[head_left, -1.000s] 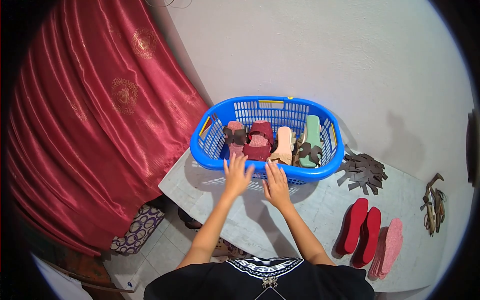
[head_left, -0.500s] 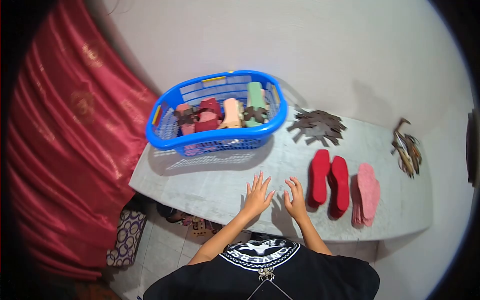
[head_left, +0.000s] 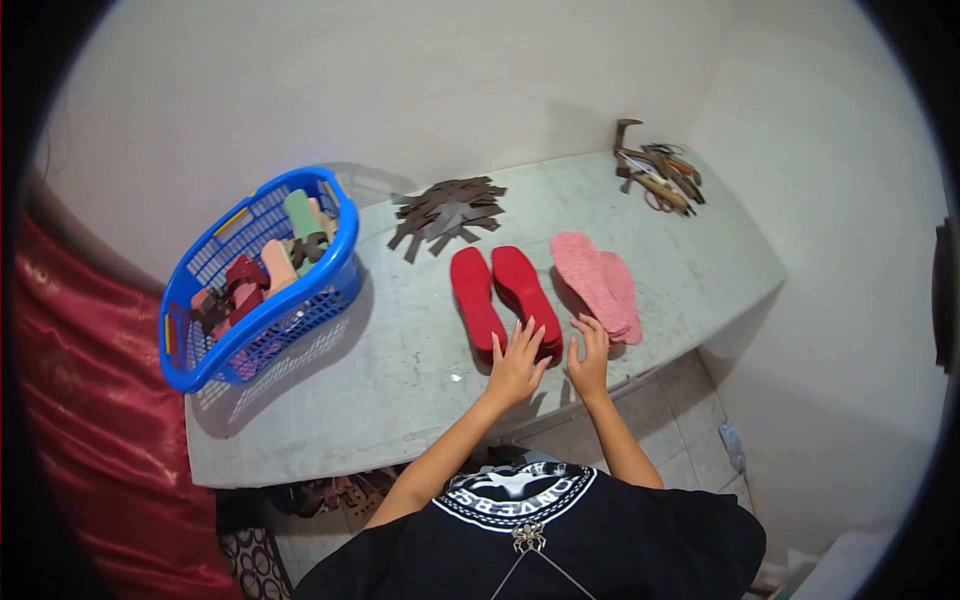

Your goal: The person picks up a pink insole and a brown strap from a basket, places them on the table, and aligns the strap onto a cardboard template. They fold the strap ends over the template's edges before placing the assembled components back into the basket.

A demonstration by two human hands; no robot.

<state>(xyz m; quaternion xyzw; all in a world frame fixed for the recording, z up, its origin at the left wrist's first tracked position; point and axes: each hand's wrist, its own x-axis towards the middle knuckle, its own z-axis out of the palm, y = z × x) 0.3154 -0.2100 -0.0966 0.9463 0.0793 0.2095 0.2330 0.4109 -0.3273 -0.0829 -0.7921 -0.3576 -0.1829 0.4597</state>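
Note:
My left hand (head_left: 517, 364) is open, fingers spread over the near end of the red shoe soles. One red sole stack (head_left: 473, 295) lies to its left, and a second red sole stack (head_left: 521, 285) runs up from under its fingertips. My right hand (head_left: 589, 358) is open too, fingers slightly bent, close to the near end of the pink soles (head_left: 588, 272). Those pink soles form a pile with a rough, speckled surface, fanned out to the right. Neither hand holds anything.
Dark brown strips (head_left: 452, 212) are heaped beyond the soles. A blue basket (head_left: 345, 235) with finished-looking sandals stands at the table's left. Hand tools, a hammer-like one among them (head_left: 660, 180), lie at the back right. Walls border the table (head_left: 400, 400) behind; a red curtain (head_left: 90, 400) hangs left.
The view has turned to the right, so the basket, strips, soles and tools sit further left in it. Both hands, still open, are now at the soles instead of over bare tabletop.

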